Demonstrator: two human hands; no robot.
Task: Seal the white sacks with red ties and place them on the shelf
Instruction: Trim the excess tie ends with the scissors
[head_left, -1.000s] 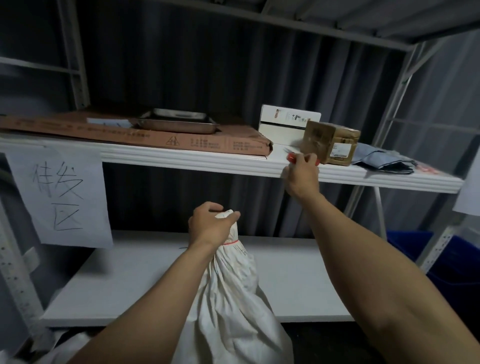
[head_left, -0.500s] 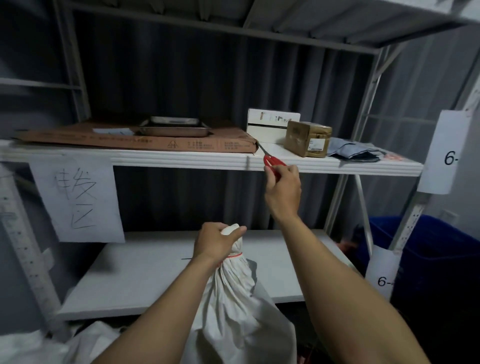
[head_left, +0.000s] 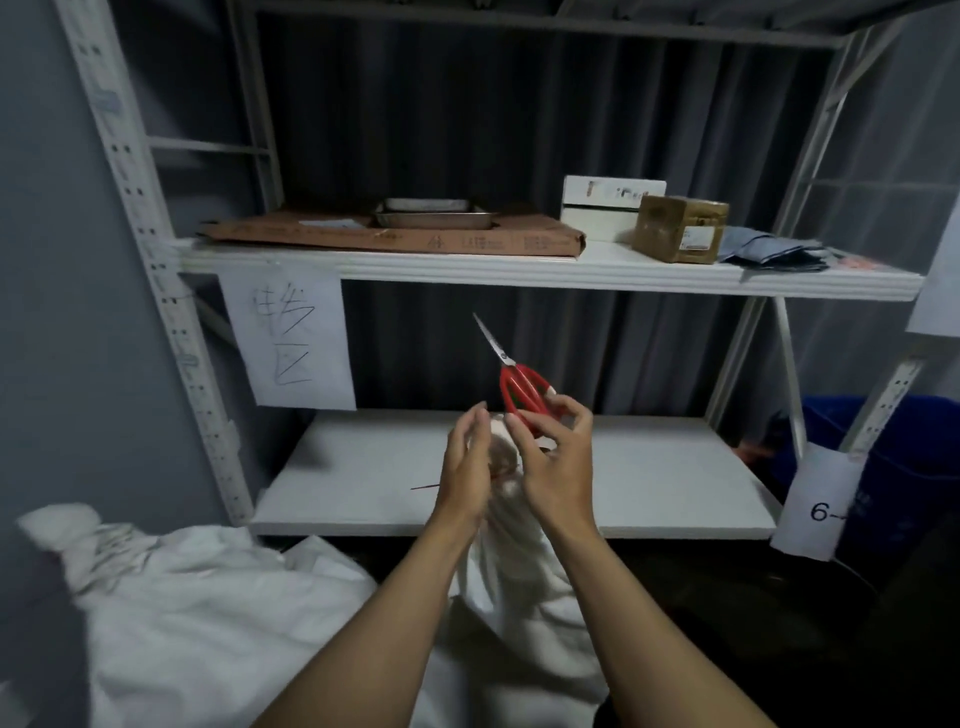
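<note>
White sack (head_left: 519, 597) upright on floor before lower shelf (head_left: 363, 467), neck gathered to crumpled knot between both hands; cloth creased, red tie (head_left: 428, 487) end poking left. Left hand (head_left: 465, 470) against neck, fingers extended, loosely together. Right hand (head_left: 558, 462) fingers pinching red-handled scissors (head_left: 519, 387), blades closed, pointing up-left. Second white sack (head_left: 197, 597) slumped lower left.

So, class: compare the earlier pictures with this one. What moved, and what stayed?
The right hand brought the red scissors down from the upper shelf to the sack's neck. The left hand loosened its grip there. The boxes and tray stayed put.
</note>
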